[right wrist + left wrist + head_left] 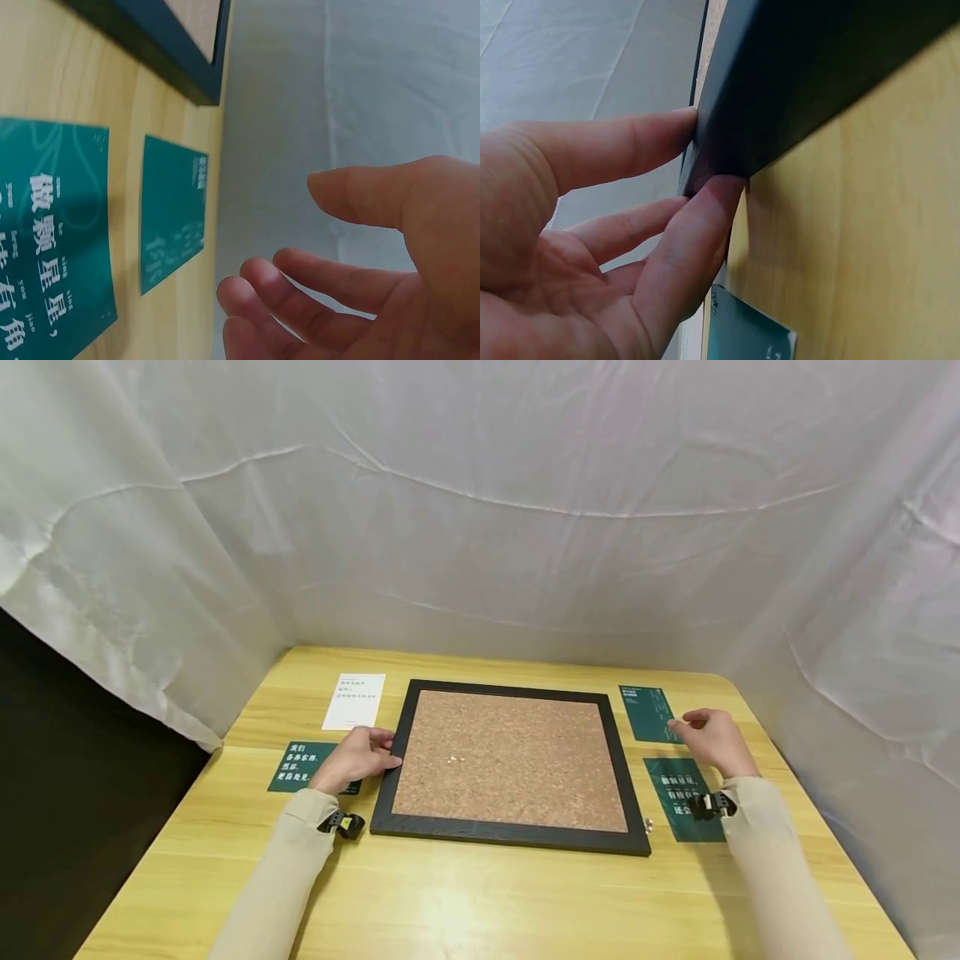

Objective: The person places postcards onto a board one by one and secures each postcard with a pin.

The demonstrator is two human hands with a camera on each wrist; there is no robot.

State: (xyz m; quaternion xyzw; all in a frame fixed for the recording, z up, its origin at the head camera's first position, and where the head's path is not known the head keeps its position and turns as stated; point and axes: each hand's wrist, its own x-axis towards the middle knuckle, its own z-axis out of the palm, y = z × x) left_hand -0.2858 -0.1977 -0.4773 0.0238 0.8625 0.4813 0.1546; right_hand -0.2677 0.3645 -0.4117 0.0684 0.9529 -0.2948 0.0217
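A cork board [510, 768] in a black frame [510, 831] lies flat on the table. My left hand [362, 756] is at the frame's left edge, its thumb and fingertips touching the black side [780, 90] in the left wrist view. Over by the back right, my right hand [712, 739] hovers beside a dark green card [647, 714]. Nothing shows between its loosely bent fingers [330, 277] in the right wrist view. Small white bits [454, 759] sit on the cork; what they are is too small to tell.
Closer to me on the right lies another green card [678, 777] with white characters, partly under the right wrist. On the left are a white card [354, 700] and a green card [294, 766]. Tiny pale pieces [648, 825] sit by the frame's right side. White curtains [525, 568] surround the table.
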